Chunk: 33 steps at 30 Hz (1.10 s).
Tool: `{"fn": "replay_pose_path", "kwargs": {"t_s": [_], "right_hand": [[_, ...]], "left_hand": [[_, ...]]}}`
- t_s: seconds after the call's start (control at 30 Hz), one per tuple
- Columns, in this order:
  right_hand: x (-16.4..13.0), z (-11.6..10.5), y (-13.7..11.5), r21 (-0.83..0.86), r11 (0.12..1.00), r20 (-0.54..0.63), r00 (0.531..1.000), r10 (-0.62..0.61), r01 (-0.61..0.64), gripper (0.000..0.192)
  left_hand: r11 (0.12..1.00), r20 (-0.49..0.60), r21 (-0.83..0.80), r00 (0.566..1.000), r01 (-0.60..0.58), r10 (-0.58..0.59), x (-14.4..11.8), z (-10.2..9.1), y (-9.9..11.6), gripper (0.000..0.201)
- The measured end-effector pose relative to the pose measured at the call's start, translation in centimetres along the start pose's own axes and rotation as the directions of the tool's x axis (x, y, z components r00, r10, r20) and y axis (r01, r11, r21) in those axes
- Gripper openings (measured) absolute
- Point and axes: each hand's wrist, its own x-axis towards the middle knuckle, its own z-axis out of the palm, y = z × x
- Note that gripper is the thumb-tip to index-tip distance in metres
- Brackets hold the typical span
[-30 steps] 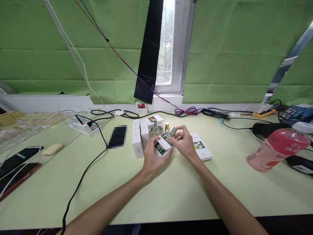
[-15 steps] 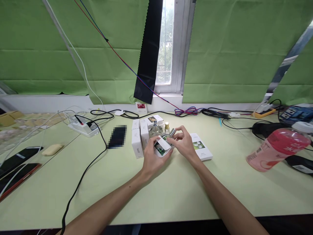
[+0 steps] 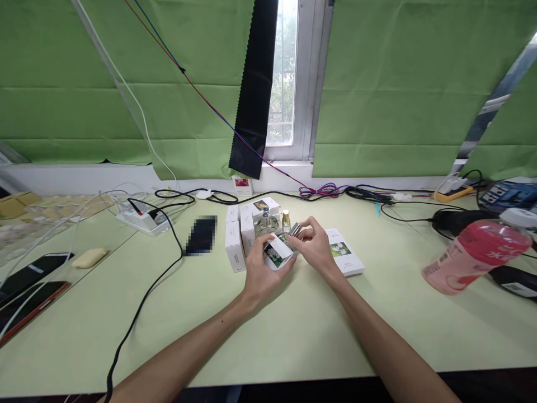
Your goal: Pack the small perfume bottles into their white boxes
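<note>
My left hand (image 3: pixel 260 272) is closed around a small white box (image 3: pixel 277 253) with a flower picture on its face, holding it tilted just above the tabletop (image 3: pixel 293 336) in front of me. My right hand (image 3: pixel 316 249) pinches a small bottle with a silver cap (image 3: pixel 295 230) at the open end of that box; the fingers are curled tight on it, and the bottle sits partly inside the box, with the cap end clear of the opening. I cannot tell from this view how deep the bottle sits. As I judge it, the bottle and box are midway through being joined or parted: the flap is open and the bottle is neither fully in nor fully free. Just behind my hands stand two uncapped glass bottles, one with a silver sprayer (image 3: pixel 265 221) and one with a gold sprayer (image 3: pixel 286 219), beside a row of upright white boxes (image 3: pixel 235 246). A flat white box (image 3: pixel 346 257) with a green flower picture lies just right of my right hand. Printing on these boxes is too small to read. Far right, a pink bottle (image 3: pixel 478 254) lies tilted on its side; its label carries a barcode and writing that I cannot make out.
</note>
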Motion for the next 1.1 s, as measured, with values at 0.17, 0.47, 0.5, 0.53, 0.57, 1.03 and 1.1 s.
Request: {"fn": "replay_pose_path", "kwargs": {"t_s": [0.17,0.47,0.5,0.53,0.57,1.03,1.1], "right_hand": [[0.05,0.03,0.0,0.009,1.0,0.002,1.0,0.005,-0.005,0.036],[0.0,0.02,-0.18,0.012,1.0,-0.001,1.0,-0.007,0.007,0.035],[0.01,0.03,-0.17,0.013,1.0,0.0,1.0,-0.01,0.01,0.035],[0.02,0.03,-0.15,0.014,1.0,0.0,1.0,-0.012,0.012,0.035],[0.03,0.03,-0.13,0.014,1.0,0.0,1.0,-0.014,0.014,0.035],[-0.02,0.1,-0.15,-0.001,0.999,-0.012,0.999,-0.037,0.037,0.033],[-0.01,0.11,-0.09,-0.006,0.999,-0.016,0.999,-0.046,0.046,0.032]], "left_hand": [[1.0,0.002,-0.003,1.0,0.008,-0.008,-0.02,-0.02,-0.02,0.055],[1.0,-0.002,-0.01,1.0,0.007,-0.007,-0.1,-0.04,-0.04,0.055],[1.0,-0.001,-0.009,1.0,0.006,-0.006,-0.09,-0.04,-0.04,0.055],[1.0,-0.001,-0.009,1.0,0.006,-0.006,-0.09,-0.04,-0.04,0.055],[1.0,-0.002,-0.009,1.0,0.006,-0.006,-0.08,-0.04,-0.04,0.055],[1.0,0.001,-0.01,1.0,0.004,-0.004,-0.14,-0.04,-0.02,0.055],[1.0,0.002,-0.013,1.0,0.004,-0.004,-0.15,-0.04,-0.08,0.055]]}}
